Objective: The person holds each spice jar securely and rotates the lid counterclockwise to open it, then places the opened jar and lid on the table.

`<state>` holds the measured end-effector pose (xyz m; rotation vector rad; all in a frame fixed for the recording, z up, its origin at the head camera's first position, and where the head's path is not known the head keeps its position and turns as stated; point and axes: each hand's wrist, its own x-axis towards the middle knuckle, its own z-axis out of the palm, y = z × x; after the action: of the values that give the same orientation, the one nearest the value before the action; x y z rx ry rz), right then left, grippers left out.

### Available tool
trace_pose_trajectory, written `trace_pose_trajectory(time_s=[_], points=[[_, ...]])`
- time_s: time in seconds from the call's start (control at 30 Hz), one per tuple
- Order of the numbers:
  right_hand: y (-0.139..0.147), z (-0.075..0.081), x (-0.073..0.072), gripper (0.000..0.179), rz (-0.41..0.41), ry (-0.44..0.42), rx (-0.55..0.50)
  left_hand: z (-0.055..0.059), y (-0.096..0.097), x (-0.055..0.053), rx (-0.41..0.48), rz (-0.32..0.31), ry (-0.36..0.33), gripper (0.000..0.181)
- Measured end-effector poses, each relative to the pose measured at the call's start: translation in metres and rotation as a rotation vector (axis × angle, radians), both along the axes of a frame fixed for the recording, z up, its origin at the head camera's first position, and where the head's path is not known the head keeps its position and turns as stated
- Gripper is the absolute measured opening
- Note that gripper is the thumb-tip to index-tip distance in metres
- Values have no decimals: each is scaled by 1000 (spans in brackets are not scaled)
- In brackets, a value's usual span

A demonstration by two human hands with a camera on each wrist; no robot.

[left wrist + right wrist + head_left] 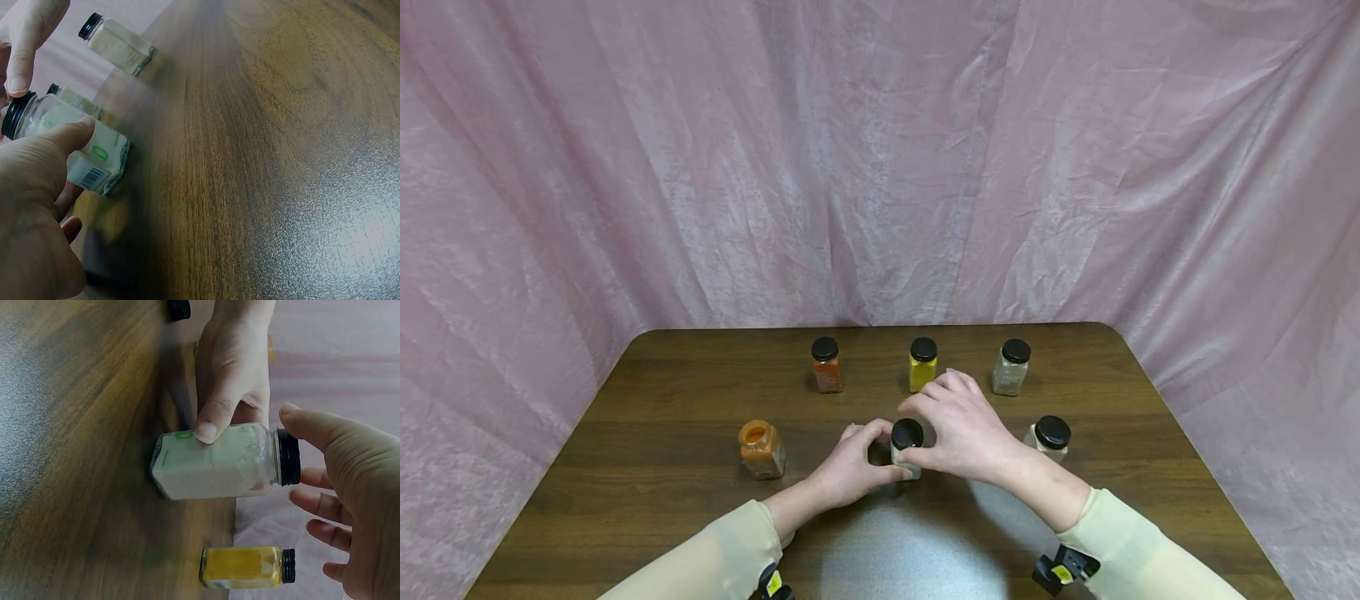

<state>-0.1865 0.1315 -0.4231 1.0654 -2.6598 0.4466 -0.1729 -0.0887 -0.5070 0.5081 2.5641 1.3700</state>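
My left hand (853,471) grips a glass jar of pale powder (206,472) at its side, with the thumb across the label. The jar stands upright near the middle of the table, its black lid (907,432) on. Around that lid my right hand (964,425) is spread, fingers arched apart. Its thumb tip is right at the lid's edge, while the other fingertips stand off on the far side in the right wrist view. To the left stands a jar of orange powder (762,457) without a lid.
Along the back of the wooden table (700,375) stand a red-orange jar (828,375), a yellow jar (922,374) and a grey-green jar (1009,377), all black-lidded. Another lidded jar (1051,437) stands at right, partly behind my right forearm. A pink curtain (880,167) hangs behind.
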Motion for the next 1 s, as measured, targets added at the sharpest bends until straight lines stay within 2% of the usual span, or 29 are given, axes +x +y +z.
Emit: trace_pose_trajectory(time_s=[0.5,1.0], points=[[-5,-1,-3,41,8,40,31,-1,0,0,7,-4,-4,39],[-6,0,-1,34,51,-15,25,0,0,-1,4,-1,-20,40]])
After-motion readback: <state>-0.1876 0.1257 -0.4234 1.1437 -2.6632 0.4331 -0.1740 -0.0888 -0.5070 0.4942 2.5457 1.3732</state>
